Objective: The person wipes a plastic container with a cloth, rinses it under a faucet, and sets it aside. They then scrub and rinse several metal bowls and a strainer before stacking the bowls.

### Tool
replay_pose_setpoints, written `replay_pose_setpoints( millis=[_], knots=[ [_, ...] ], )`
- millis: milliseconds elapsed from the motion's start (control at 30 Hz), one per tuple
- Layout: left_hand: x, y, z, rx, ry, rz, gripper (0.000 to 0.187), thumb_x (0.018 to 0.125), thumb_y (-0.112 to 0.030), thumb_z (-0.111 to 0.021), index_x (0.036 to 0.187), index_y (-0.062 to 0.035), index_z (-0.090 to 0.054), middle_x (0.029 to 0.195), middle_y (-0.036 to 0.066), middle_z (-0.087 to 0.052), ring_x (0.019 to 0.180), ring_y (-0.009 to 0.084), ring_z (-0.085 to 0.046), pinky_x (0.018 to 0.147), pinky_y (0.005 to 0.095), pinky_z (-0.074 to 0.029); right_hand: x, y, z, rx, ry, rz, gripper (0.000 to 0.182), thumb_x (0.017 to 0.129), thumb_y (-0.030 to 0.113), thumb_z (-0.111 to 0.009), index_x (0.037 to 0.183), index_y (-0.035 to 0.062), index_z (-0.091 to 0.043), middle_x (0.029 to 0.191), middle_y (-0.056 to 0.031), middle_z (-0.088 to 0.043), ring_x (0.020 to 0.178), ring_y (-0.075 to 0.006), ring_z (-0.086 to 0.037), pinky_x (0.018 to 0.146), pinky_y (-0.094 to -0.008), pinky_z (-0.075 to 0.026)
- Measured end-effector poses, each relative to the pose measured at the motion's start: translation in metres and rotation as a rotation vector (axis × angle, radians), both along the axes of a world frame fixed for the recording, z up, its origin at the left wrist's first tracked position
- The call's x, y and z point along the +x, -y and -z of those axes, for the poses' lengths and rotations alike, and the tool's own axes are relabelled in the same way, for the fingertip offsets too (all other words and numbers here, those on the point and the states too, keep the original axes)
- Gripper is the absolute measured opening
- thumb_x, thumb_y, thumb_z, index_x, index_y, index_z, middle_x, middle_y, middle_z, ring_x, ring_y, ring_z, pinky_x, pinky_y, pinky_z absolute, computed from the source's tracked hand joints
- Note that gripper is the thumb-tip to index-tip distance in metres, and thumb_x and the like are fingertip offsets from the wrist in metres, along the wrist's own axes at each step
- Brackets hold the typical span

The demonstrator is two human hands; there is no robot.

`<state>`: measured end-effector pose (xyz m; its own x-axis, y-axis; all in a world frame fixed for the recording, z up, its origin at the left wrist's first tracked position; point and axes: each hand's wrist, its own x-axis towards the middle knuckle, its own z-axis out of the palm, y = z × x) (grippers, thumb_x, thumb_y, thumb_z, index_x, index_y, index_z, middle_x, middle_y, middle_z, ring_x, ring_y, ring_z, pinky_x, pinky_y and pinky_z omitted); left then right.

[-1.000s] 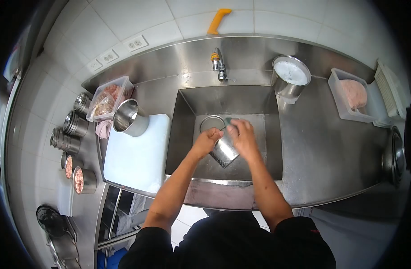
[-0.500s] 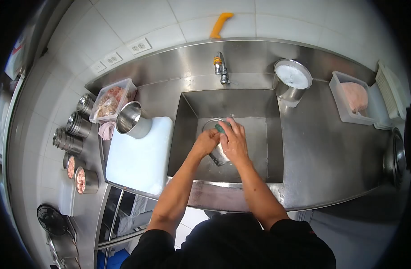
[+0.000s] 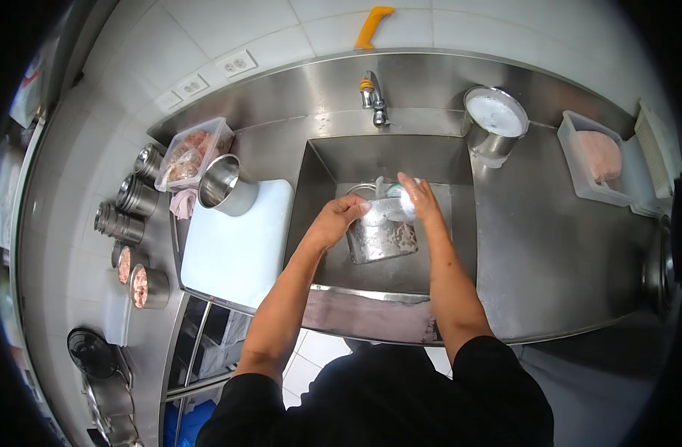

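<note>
A steel container (image 3: 383,242) with soapy, blotchy sides is tilted inside the sink (image 3: 449,246). My left hand (image 3: 342,221) is closed on the left of its rim, thumb on top. My right hand (image 3: 423,200), covered in white foam, is at the far right of the rim. A bit of green scouring pad (image 3: 394,191) shows beside its fingers; most of the pad is hidden by the hand and suds. Another round metal rim lies partly hidden behind the container.
A faucet (image 3: 374,100) stands behind the sink. To the left are a white cutting board (image 3: 237,246), a steel pot (image 3: 228,186) and a plastic tub of meat (image 3: 192,156). To the right are a pot of foam (image 3: 496,119) and a tub with pink meat (image 3: 598,158).
The container has been raised and turned so its side faces me. My right hand has moved right and up, away from my left, and carries more foam. The view has shifted slightly.
</note>
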<state>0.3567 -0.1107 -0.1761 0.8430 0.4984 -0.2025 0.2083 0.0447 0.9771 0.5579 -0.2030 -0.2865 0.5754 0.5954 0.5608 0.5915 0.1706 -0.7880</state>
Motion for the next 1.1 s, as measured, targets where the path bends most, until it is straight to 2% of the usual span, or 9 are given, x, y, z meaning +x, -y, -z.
replay_pose_setpoints(
  millis=[133, 233, 333, 433, 500, 600, 767, 867, 1100],
  knots=[
    [-0.006, -0.001, 0.022, -0.006, -0.100, 0.017, 0.018, 0.096, -0.022, -0.062, 0.096, -0.0041, -0.067, 0.081, -0.006, -0.059, 0.075, 0.0053, -0.049, 0.070, 0.0232, -0.042, -0.012, 0.005, -0.068, -0.646, -0.369, -0.112, 0.058, 0.088, 0.051, -0.050, 0.083, -0.0032, -0.071, 0.086, -0.0292, -0.066, 0.086, -0.0440, -0.063, 0.084, -0.0482, -0.048],
    [0.001, 0.009, 0.036, 0.121, -0.236, -0.025, 0.020, 0.094, -0.025, -0.064, 0.091, -0.0055, -0.066, 0.080, -0.007, -0.058, 0.070, 0.0048, -0.046, 0.064, 0.0226, -0.040, -0.044, -0.003, -0.101, -0.793, 0.111, -0.062, 0.064, 0.088, 0.054, -0.050, 0.079, -0.0057, -0.070, 0.079, -0.0290, -0.066, 0.081, -0.0426, -0.066, 0.079, -0.0458, -0.050],
    [-0.001, 0.003, 0.029, 0.129, -0.165, -0.048, 0.021, 0.094, -0.027, -0.065, 0.089, -0.0066, -0.066, 0.078, -0.007, -0.057, 0.068, 0.0044, -0.044, 0.062, 0.0226, -0.038, -0.016, 0.008, -0.079, -0.579, -0.346, -0.136, 0.067, 0.088, 0.056, -0.053, 0.077, -0.0075, -0.069, 0.074, -0.0267, -0.066, 0.074, -0.0378, -0.067, 0.072, -0.0431, -0.050],
    [-0.009, -0.003, 0.014, -0.025, -0.084, 0.003, 0.021, 0.094, -0.028, -0.065, 0.088, -0.0072, -0.066, 0.078, -0.007, -0.056, 0.071, 0.0040, -0.044, 0.066, 0.0223, -0.038, 0.002, 0.003, -0.046, -0.241, -0.322, -0.215, 0.068, 0.087, 0.058, -0.056, 0.073, -0.0077, -0.067, 0.066, -0.0240, -0.063, 0.065, -0.0307, -0.065, 0.065, -0.0414, -0.049],
    [-0.010, 0.004, 0.017, -0.020, -0.163, 0.048, 0.022, 0.094, -0.028, -0.064, 0.088, -0.0067, -0.066, 0.078, -0.007, -0.056, 0.073, 0.0041, -0.045, 0.068, 0.0224, -0.038, 0.002, -0.001, -0.040, -0.488, -0.451, -0.225, 0.066, 0.087, 0.056, -0.056, 0.072, -0.0075, -0.067, 0.066, -0.0240, -0.063, 0.067, -0.0306, -0.065, 0.067, -0.0408, -0.049],
    [-0.006, 0.015, 0.021, 0.120, -0.261, 0.066, 0.023, 0.095, -0.028, -0.064, 0.087, -0.0062, -0.066, 0.080, -0.007, -0.057, 0.076, 0.0044, -0.047, 0.073, 0.0225, -0.039, -0.039, -0.007, -0.073, -0.653, 0.231, -0.038, 0.064, 0.088, 0.054, -0.054, 0.071, -0.0064, -0.066, 0.067, -0.0236, -0.063, 0.066, -0.0322, -0.063, 0.068, -0.0418, -0.048],
    [-0.017, -0.001, 0.017, 0.060, -0.128, 0.090, 0.024, 0.095, -0.029, -0.064, 0.089, -0.0059, -0.066, 0.081, -0.006, -0.059, 0.079, 0.0052, -0.049, 0.077, 0.0233, -0.040, 0.012, 0.006, -0.050, -0.370, -0.415, -0.401, 0.060, 0.089, 0.052, -0.057, 0.089, -0.0073, -0.067, 0.077, -0.0227, -0.068, 0.073, -0.0374, -0.065, 0.071, -0.0425, -0.049],
    [-0.016, 0.005, 0.007, 0.049, -0.185, 0.181, 0.025, 0.095, -0.030, -0.064, 0.094, -0.0055, -0.068, 0.084, -0.005, -0.062, 0.083, 0.0062, -0.052, 0.080, 0.0240, -0.042, -0.014, 0.009, -0.093, -0.537, -0.378, -0.143, 0.067, 0.085, 0.058, -0.060, 0.083, -0.0082, -0.065, 0.079, -0.0222, -0.067, 0.076, -0.0285, -0.066, 0.074, -0.0381, -0.049],
    [-0.007, 0.005, 0.034, 0.108, -0.233, -0.004, 0.028, 0.096, -0.027, -0.060, 0.107, -0.0020, -0.066, 0.090, 0.000, -0.066, 0.082, 0.0083, -0.055, 0.076, 0.0253, -0.044, 0.000, 0.003, -0.096, -0.169, -0.553, 0.048, 0.059, 0.082, 0.047, -0.072, 0.113, -0.0010, -0.059, 0.088, -0.0146, -0.068, 0.085, -0.0231, -0.065, 0.078, -0.0354, -0.050]
  ],
)
